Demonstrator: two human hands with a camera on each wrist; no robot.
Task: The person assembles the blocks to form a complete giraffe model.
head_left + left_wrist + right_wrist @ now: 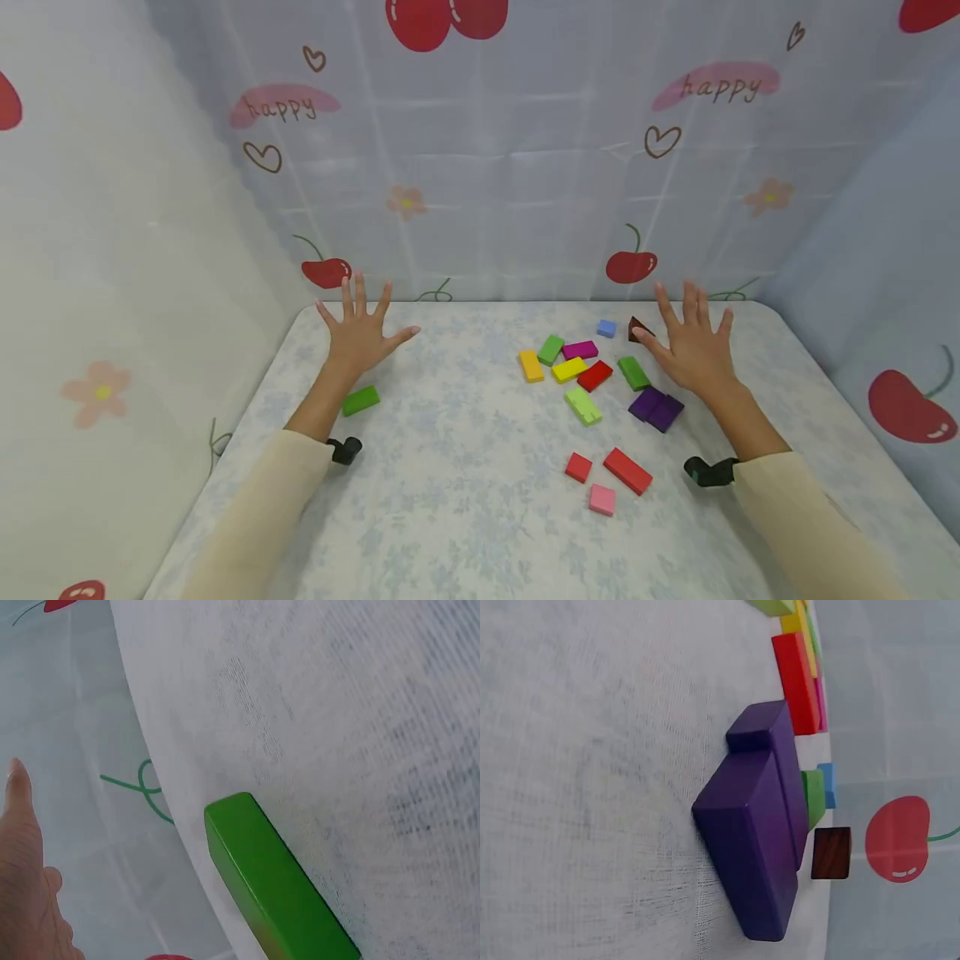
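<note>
L hand (357,337) & R hand (696,350) spread nr far edge of worktop (450,500), green block (362,401) nr L hand & L edge w/ wide room to its R, brown block (830,853) by R hand.

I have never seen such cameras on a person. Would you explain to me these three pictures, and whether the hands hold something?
There is no machine: these are a person's bare hands, the left hand and the right hand. The widest picture comes from a camera on the head, looking forward and down. The other two come from wrist cameras: the left one shows a green block close up; the right one shows two purple blocks, a brown block and others. On the patterned tablecloth, that green block lies by itself on the left, while the other coloured blocks lie to the right. Both hands have their fingers spread and hold nothing.
</note>
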